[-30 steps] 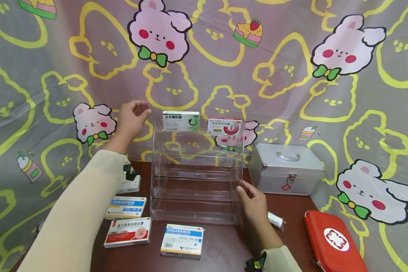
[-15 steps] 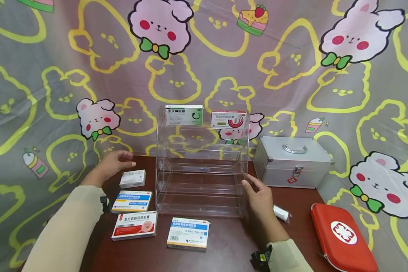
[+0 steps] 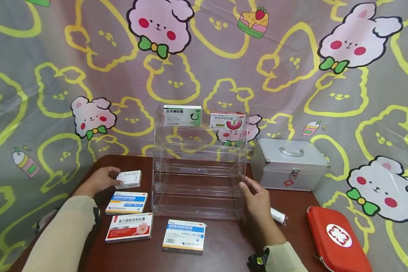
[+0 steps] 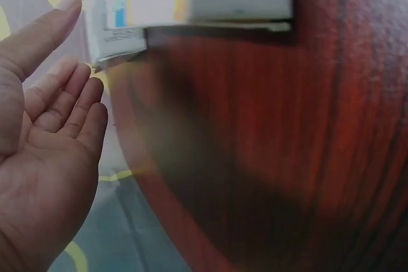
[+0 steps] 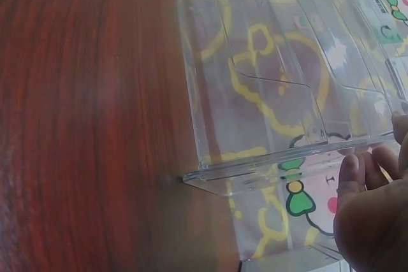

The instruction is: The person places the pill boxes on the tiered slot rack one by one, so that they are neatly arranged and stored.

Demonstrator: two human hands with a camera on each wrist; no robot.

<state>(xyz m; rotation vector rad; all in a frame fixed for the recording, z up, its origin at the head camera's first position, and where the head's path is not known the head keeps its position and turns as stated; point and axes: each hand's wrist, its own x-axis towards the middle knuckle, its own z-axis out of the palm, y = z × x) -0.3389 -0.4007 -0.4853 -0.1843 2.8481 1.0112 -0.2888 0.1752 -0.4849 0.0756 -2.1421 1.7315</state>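
Note:
My left hand (image 3: pixel 102 180) is at a small white medicine box (image 3: pixel 130 179) on the table's left side. In the left wrist view its fingers (image 4: pixel 86 109) are fairly straight, with the thumb apart from them beside the box. My right hand (image 3: pixel 258 200) holds the right side of a clear tiered display rack (image 3: pixel 197 209), thumb at the front edge and fingers along the outer side. On the rack's top tier stand a green-and-white medicine box (image 3: pixel 182 116) and a red-and-white one (image 3: pixel 227 121).
Nearer lie two blue-and-white medicine boxes (image 3: pixel 126 203) and a red-and-white capsule box (image 3: pixel 129 227). A silver metal case (image 3: pixel 289 166), a white roll in clear wrap (image 3: pixel 277 216) and a red first-aid pouch (image 3: pixel 338 238) are on the right. A patterned curtain (image 3: pixel 204 64) hangs behind.
My left hand has come down from beside the rack's top to the small white box at the left. The right hand stays at the rack's side. The head view has shifted slightly.

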